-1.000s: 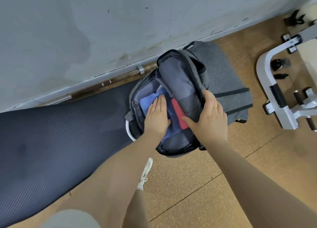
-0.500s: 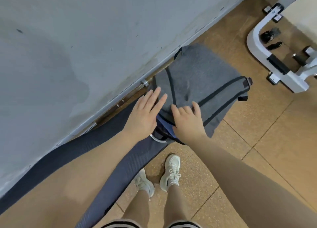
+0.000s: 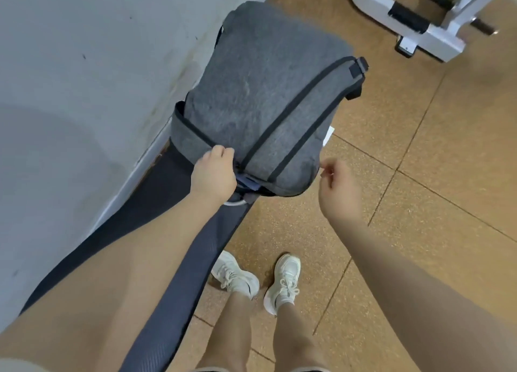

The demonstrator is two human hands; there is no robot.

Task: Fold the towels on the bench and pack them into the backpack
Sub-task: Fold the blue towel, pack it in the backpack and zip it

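My one camera sat on my head and looked steeply down, close over the backpack (image 3: 260, 103). Nearer me than the backpack it caught both my forearms and my shoes (image 3: 260, 282); beyond it, the white frame (image 3: 430, 27).

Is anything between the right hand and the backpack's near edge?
Nothing visible. The right hand hovers just right of the backpack, only bare floor below it. The left hand already grips the bag's near edge.
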